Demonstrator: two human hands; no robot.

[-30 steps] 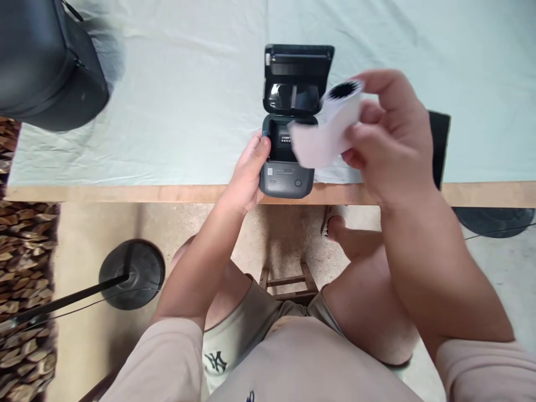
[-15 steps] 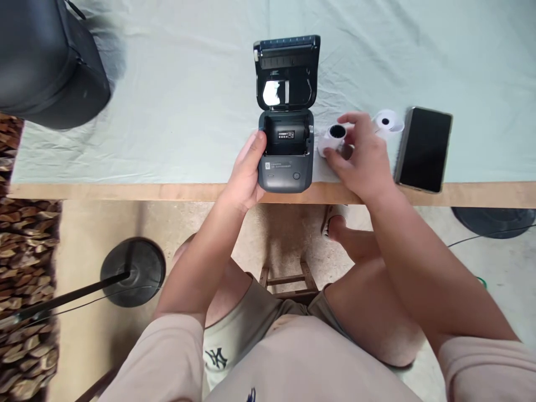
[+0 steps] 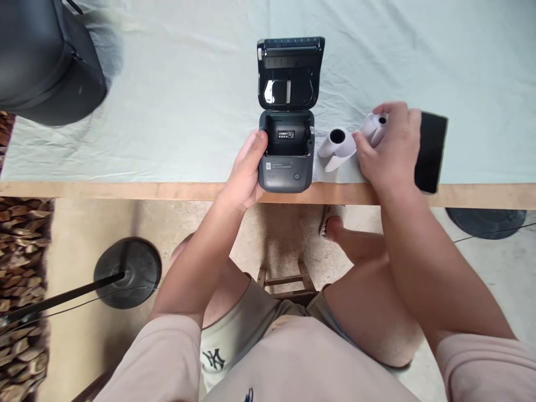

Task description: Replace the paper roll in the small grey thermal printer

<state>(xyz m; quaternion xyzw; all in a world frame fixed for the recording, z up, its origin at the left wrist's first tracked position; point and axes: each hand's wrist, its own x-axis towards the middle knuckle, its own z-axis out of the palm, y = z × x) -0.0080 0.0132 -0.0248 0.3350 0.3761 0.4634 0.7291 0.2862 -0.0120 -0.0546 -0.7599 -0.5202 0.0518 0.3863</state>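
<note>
Pale cloth covers the surface (image 3: 167, 111), where the left hand (image 3: 247, 170) grips the open printer's (image 3: 287, 153) side while the right hand (image 3: 391, 148) closes on a paper roll (image 3: 374, 127) (another roll (image 3: 337, 146) lies between printer and right hand, bore facing up).

We see our left hand (image 3: 247, 173) gripping the open printer (image 3: 286, 162), while our right hand (image 3: 387, 148) closes on a paper roll (image 3: 374, 127); another roll (image 3: 337, 146) lies between both hands.
</note>
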